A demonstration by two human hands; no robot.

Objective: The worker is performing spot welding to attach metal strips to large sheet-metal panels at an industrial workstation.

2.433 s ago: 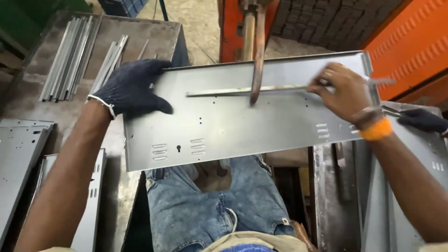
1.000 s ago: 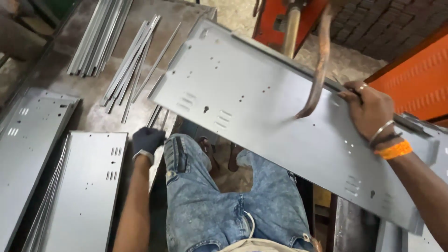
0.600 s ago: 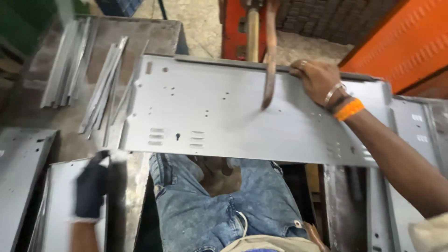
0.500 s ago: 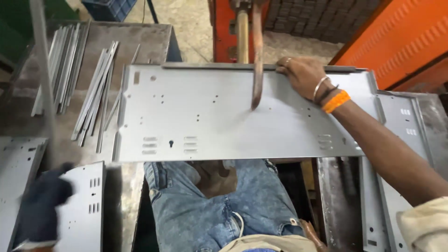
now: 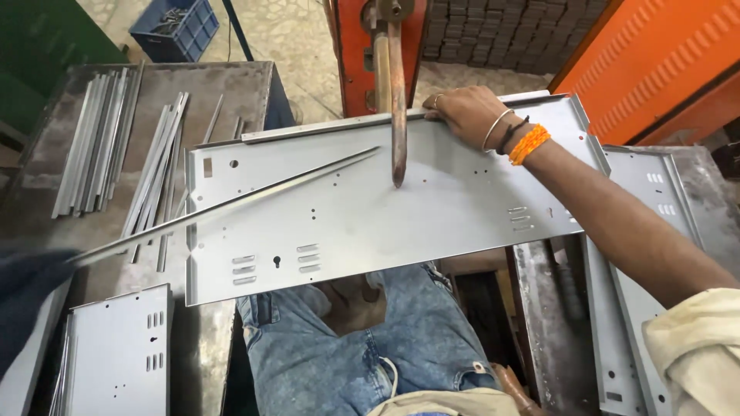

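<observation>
grey sheet-metal panel (image 5: 432, 223) lay flat across the person's lap under the red machine (image 5: 362, 46), its copper rod tip (image 5: 398, 181) just above the panel. steel bench (image 5: 231, 100) at left carried loose grey strips (image 5: 100, 139); more punched panels (image 5: 116, 354) sat lower left and at right. blue crate (image 5: 181, 27) on the floor top left, orange wall panel (image 5: 663, 62) top right. right hand (image 5: 462, 112) pressed down on the panel's far edge, fingers curled over it. left hand (image 5: 27, 296), dark-gloved and blurred, gripped one long thin strip (image 5: 231, 204) slanting over the panel.
</observation>
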